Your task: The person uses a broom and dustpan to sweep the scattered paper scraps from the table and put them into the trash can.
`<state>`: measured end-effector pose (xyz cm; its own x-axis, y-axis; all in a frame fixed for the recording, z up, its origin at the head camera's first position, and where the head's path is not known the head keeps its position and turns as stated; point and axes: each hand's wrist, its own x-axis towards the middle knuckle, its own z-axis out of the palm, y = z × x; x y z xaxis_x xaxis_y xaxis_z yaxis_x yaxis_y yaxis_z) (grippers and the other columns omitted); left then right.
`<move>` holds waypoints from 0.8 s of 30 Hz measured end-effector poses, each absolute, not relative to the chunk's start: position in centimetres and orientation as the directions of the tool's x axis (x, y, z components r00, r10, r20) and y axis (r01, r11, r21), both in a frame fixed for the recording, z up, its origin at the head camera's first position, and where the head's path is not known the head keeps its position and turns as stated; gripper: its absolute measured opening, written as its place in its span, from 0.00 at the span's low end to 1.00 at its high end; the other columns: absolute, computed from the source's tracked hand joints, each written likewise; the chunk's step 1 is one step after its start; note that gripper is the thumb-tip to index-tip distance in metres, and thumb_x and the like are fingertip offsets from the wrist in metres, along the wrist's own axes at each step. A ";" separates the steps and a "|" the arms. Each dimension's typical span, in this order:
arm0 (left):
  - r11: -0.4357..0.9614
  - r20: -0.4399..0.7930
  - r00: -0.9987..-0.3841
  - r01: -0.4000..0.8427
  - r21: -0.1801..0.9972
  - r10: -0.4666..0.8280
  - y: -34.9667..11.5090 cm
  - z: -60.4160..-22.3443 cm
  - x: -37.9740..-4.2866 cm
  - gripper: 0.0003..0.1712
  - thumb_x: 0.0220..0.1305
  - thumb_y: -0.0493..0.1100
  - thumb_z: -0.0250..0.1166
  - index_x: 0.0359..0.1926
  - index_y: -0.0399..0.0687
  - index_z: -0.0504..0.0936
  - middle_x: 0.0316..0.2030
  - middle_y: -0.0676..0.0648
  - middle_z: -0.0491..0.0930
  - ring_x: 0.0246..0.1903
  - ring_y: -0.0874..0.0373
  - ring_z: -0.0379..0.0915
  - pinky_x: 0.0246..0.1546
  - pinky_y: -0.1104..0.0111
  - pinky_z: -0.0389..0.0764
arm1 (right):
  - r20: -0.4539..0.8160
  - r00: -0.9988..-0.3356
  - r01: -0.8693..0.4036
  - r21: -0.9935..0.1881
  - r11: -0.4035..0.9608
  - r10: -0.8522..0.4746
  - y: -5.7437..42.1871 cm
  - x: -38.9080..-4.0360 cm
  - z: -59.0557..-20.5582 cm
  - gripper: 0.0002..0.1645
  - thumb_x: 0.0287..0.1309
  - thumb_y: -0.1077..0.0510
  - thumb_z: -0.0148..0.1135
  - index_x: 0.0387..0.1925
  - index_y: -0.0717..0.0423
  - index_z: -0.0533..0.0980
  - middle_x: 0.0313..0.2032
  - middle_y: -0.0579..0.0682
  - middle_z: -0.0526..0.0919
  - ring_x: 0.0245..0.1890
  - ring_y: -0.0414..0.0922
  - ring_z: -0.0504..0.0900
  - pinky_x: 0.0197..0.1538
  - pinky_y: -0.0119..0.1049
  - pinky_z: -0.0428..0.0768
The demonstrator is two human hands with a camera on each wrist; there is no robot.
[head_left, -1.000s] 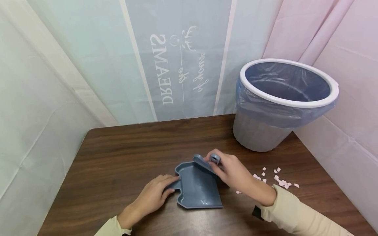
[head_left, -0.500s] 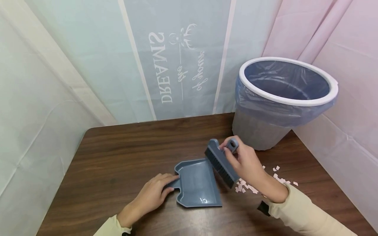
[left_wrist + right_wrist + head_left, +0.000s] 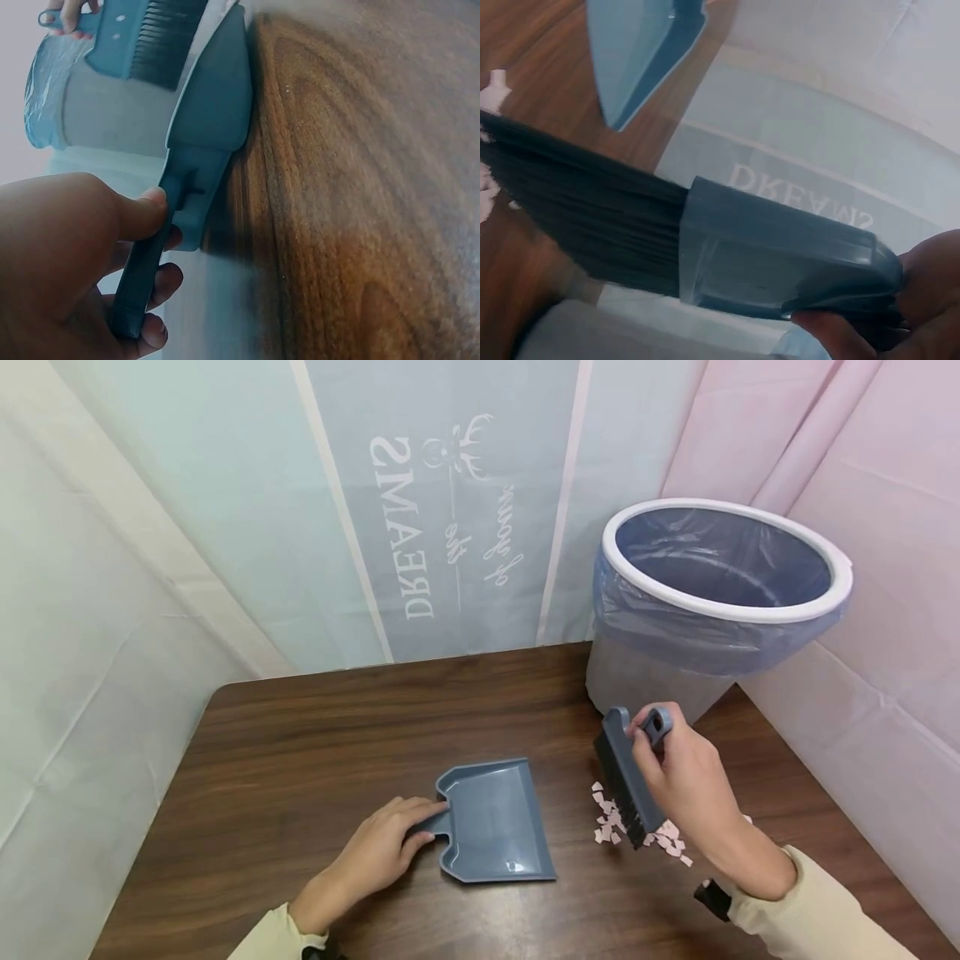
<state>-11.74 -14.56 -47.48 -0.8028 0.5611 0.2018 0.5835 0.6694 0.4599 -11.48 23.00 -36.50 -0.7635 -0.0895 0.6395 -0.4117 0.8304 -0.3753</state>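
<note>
My left hand (image 3: 382, 843) grips the short handle of a blue-grey dustpan (image 3: 497, 822), which lies on the table with its wide edge to the right. In the left wrist view, thumb and fingers wrap the dustpan's handle (image 3: 142, 277). A hand brush (image 3: 630, 777) with dark bristles (image 3: 592, 202) is held by its handle in my right hand (image 3: 693, 777). The brush is over a scatter of white paper bits (image 3: 609, 818), partly hiding them. More bits (image 3: 670, 839) show to the right of the bristles. Whether the bristles touch the table is hard to tell.
A grey bin (image 3: 637, 681) with a white rim and a blue liner stands at the table's back right, close behind the brush. Fabric with printed lettering (image 3: 397, 527) hangs along the back edge. Pale sheets (image 3: 900, 635) flank the table (image 3: 315, 735).
My right hand has lifted the brush off the dustpan and carried it right, over the paper bits. The left hand stays on the dustpan's handle, nearly still.
</note>
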 end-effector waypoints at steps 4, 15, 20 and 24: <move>0.669 0.200 -0.807 0.577 0.469 0.556 -14.7 -47.6 -11.8 0.25 0.65 0.37 0.70 0.63 0.45 0.81 0.58 0.45 0.82 0.60 0.49 0.77 0.65 0.43 0.68 | 0.643 -0.761 -0.377 -0.337 0.862 -0.082 23.6 -11.0 -37.1 0.12 0.57 0.73 0.61 0.42 0.62 0.71 0.29 0.53 0.81 0.19 0.40 0.69 0.21 0.37 0.71; 0.671 0.190 -0.809 0.572 0.471 0.556 -14.6 -47.5 -11.9 0.25 0.66 0.38 0.70 0.63 0.46 0.81 0.58 0.45 0.82 0.59 0.49 0.77 0.65 0.43 0.68 | 0.622 -0.775 -0.369 -0.306 0.878 -0.109 23.5 -10.7 -39.1 0.14 0.56 0.72 0.63 0.42 0.65 0.70 0.28 0.55 0.79 0.25 0.47 0.78 0.26 0.49 0.78; 0.675 0.192 -0.809 0.574 0.464 0.555 -14.6 -47.5 -11.8 0.25 0.65 0.38 0.71 0.63 0.46 0.81 0.57 0.46 0.83 0.57 0.51 0.78 0.63 0.47 0.72 | 0.618 -0.778 -0.369 -0.299 0.880 -0.117 22.7 -10.7 -39.6 0.14 0.55 0.72 0.64 0.41 0.65 0.70 0.27 0.54 0.77 0.25 0.47 0.77 0.26 0.48 0.77; 0.676 0.188 -0.812 0.569 0.468 0.553 -14.5 -47.5 -11.8 0.25 0.65 0.38 0.70 0.63 0.46 0.81 0.57 0.46 0.83 0.58 0.50 0.78 0.65 0.46 0.70 | 0.623 -0.775 -0.368 -0.305 0.878 -0.109 22.1 -10.8 -39.9 0.14 0.54 0.72 0.65 0.41 0.64 0.70 0.27 0.54 0.77 0.25 0.49 0.77 0.26 0.49 0.77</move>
<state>-11.82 -14.55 -47.48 -0.8118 0.5527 0.1883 0.5689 0.6761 0.4682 -10.81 22.05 -39.88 -0.7750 -0.1087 0.6226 -0.3680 0.8785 -0.3048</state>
